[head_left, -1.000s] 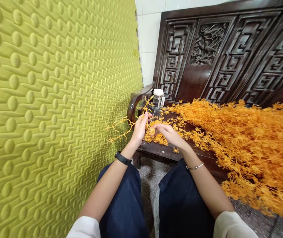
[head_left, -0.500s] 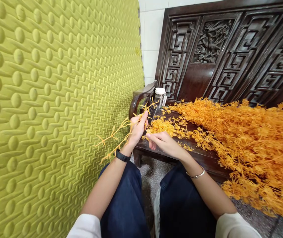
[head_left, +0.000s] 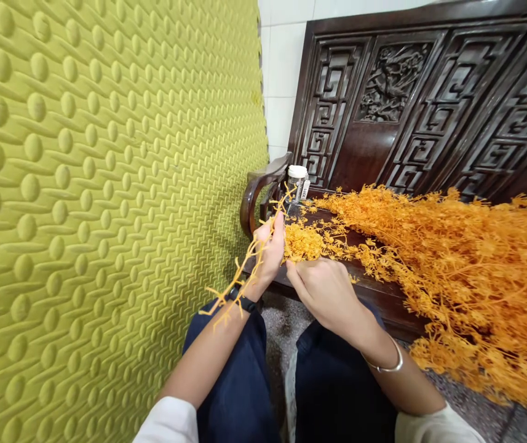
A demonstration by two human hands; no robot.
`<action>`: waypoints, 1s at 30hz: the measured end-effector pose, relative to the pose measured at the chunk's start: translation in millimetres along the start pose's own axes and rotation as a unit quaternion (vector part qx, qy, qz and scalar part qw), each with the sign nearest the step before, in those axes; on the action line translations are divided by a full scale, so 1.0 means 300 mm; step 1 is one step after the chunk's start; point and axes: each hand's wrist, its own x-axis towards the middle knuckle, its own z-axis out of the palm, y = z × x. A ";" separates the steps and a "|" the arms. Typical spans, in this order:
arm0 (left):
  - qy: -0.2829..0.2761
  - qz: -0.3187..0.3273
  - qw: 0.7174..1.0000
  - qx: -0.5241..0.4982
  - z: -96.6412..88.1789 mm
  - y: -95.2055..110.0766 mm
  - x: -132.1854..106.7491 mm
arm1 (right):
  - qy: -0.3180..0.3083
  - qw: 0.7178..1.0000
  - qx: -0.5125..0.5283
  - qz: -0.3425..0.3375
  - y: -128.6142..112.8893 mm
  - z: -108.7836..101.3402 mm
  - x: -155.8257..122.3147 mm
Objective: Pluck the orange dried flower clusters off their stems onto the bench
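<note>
Closed around a bunch of thin orange stems (head_left: 257, 247), my left hand (head_left: 270, 249) is held just in front of the bench seat. The bare, branching ends trail back over my wrist and dark wristband, and the other ends point up past the thumb. Close beside it on the right is my right hand (head_left: 325, 292), fingers curled and back turned up. Whatever its fingertips pinch is hidden. Behind both hands a small heap of loose orange flower bits (head_left: 304, 241) lies on the dark wooden bench (head_left: 385, 292).
A large bundle of orange dried flowers (head_left: 475, 264) spreads across the bench to the right and overhangs its front. A white-lidded clear jar (head_left: 297, 181) stands by the bench's curved armrest (head_left: 256, 197). The yellow-green bumpy foam mat (head_left: 106, 184) rises along the left.
My left hand has shifted slightly right, and the stems have swung closer over my wrist. My right hand has come down and right, turning its back up with fingers more curled.
</note>
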 end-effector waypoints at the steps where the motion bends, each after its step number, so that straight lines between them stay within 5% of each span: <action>1: 0.000 0.009 1.000 0.010 0.007 0.000 -0.008 | 0.001 1.000 -0.030 -0.003 -0.001 -0.007 -0.005; 7: 0.046 0.033 0.998 0.032 0.013 -0.012 0.006 | -0.003 0.993 -0.114 -0.015 -0.052 -0.017 -0.040; 11: 0.114 0.007 0.992 -0.050 -0.016 -0.011 0.061 | 0.022 0.989 -0.058 -0.134 -0.123 -0.025 -0.089; 16: -0.029 0.000 0.999 -0.022 -0.002 0.005 0.045 | 0.191 0.977 0.097 -0.016 -0.069 -0.070 -0.107; 19: -0.078 -0.036 0.996 -0.029 0.004 0.010 0.032 | 0.370 0.915 0.158 0.024 0.040 -0.043 -0.094; 23: -0.082 -0.047 0.992 -0.081 -0.012 0.006 0.046 | 0.625 0.769 0.129 0.046 0.203 0.060 -0.029; 25: -0.083 -0.049 0.991 -0.091 -0.021 0.003 0.052 | 0.623 0.764 0.163 0.033 0.272 0.112 0.021; 26: -0.083 -0.052 0.991 -0.089 -0.024 0.002 0.053 | 0.587 0.788 0.181 0.038 0.302 0.135 0.045; 30: -0.075 -0.054 0.993 -0.075 -0.032 -0.004 0.054 | 0.264 0.936 0.175 0.155 0.409 0.206 0.107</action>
